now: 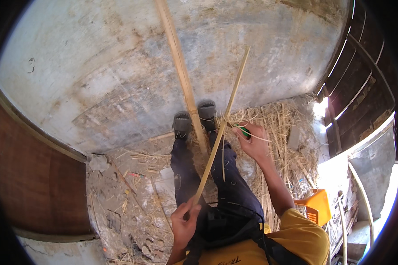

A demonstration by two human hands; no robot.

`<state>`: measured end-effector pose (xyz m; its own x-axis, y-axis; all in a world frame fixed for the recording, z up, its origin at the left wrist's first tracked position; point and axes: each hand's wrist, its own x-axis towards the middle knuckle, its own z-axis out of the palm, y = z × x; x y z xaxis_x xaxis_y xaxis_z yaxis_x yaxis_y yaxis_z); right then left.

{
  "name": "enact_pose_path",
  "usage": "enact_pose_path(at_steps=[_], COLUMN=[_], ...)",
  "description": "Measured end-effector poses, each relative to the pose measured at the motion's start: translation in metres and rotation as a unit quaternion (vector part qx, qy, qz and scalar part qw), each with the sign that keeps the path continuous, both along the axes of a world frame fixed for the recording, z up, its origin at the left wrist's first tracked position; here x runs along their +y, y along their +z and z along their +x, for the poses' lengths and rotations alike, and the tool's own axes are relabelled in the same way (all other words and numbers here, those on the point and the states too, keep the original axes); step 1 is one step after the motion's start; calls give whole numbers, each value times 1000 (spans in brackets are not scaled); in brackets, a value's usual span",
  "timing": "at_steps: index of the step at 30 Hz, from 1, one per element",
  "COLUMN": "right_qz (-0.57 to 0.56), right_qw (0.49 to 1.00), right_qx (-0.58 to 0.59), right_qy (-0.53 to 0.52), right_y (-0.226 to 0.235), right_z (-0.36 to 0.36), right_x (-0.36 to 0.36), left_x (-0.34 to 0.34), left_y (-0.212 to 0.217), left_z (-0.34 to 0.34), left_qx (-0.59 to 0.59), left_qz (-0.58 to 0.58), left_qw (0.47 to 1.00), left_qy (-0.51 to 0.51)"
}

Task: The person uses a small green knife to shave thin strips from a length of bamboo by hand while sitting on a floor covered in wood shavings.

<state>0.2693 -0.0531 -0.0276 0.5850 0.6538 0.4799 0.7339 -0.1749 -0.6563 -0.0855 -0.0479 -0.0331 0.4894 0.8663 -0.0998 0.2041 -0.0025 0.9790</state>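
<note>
A long, thin bamboo strip [237, 84] slants up and away from my lap, in front of my legs. My left hand [184, 223] is closed round its near end. Farther up the strip, my right hand [254, 140] grips a green-handled knife [246, 132]; its blade is mostly hidden against the bamboo. Thin curled shavings [247, 118] hang around that spot and over the right hand. One loose sliver [223, 161] dangles below the strip.
A thick bamboo pole [177, 55] leans on the pale wall [119, 66], its foot between my shoes [181, 121]. Straw-like shavings [283, 132] litter the floor. An orange plastic basket [320, 205] stands at my right. Brown wooden panel [35, 172] at left; dark slatted wall [358, 84] at right.
</note>
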Motion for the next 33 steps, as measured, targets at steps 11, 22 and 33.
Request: enact_pose_path(at_steps=[11,22,33], right_qz=[47,77,40], right_qw=[997,982,990], right_qx=[52,-60,-94], right_qy=[44,162,93], right_y=[-5,0,9], right_z=[-23,-45,-41], right_x=[-32,-41,-37], left_x=[3,13,7], left_y=[1,12,18], left_z=[10,23,16], left_qx=[-41,-54,-32], left_qz=[-21,35,25], left_qw=[999,998,999], left_qy=[-12,-9,3])
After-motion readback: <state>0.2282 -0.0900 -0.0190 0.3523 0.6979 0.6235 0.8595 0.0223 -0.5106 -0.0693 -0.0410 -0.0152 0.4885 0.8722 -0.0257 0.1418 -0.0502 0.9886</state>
